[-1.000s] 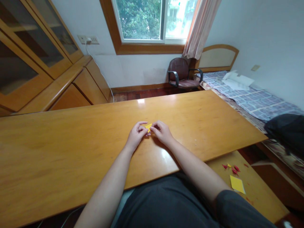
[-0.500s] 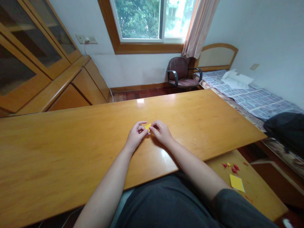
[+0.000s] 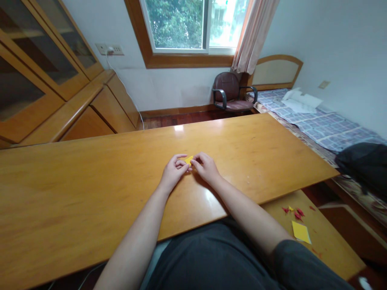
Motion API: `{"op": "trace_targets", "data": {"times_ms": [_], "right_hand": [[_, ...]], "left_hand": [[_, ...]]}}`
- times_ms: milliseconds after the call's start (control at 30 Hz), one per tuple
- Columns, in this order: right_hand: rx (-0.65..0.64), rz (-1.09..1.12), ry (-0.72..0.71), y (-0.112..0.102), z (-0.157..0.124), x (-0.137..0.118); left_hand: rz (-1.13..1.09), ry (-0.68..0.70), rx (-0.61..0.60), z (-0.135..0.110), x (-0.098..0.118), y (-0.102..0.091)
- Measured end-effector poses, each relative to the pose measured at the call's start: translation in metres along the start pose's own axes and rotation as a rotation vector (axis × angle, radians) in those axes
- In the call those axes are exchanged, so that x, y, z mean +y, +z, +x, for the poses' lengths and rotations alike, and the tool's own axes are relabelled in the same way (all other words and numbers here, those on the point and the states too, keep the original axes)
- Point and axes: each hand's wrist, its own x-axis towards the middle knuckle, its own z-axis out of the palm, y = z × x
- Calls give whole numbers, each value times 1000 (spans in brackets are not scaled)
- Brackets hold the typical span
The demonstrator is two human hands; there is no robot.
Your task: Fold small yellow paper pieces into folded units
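Head view gives me a low board [image 3: 331, 249] at four o'clock, with yellow sheets [image 3: 301, 232] on it and red pieces [image 3: 298, 216] just beyond them. Near the dial's centre, over the table [image 3: 90, 193], I see the left hand [image 3: 174, 170] half curled, forefinger extended, thumb pinching the paper [image 3: 188, 160]; the right hand [image 3: 206, 166], fingertips drawn together, grips its right side. Farther off, a chair [image 3: 227, 88] sits at one o'clock and a window [image 3: 177, 24] at twelve.

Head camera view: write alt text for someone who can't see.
A person's bare left hand and right hand hold a small yellow paper piece over a long glossy wooden table. At right, small red shapes and a yellow square lie on a lower tan surface.
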Motion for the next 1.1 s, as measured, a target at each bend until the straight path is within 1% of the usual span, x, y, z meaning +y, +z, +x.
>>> {"op": "trace_targets", "data": {"times_ms": [300,500,700,833,933,1100], "right_hand": [[5,-24,10,0,0,0],[4,-10,13,1,1,1],[-8,-11,2,1,1,1],[-9,-13,7,1,1,-1],[-5,10,29,0,1,-2],[11,85,106,0,2,0]], "left_hand": [[-31,-20,28,2,-5,0],[-71,-20,20,2,-5,-1],[4,8,33,3,-6,-2],[0,14,21,4,-8,-3],[-5,11,12,3,-6,-3],[-24,-12,2,2,-5,-3]]}}
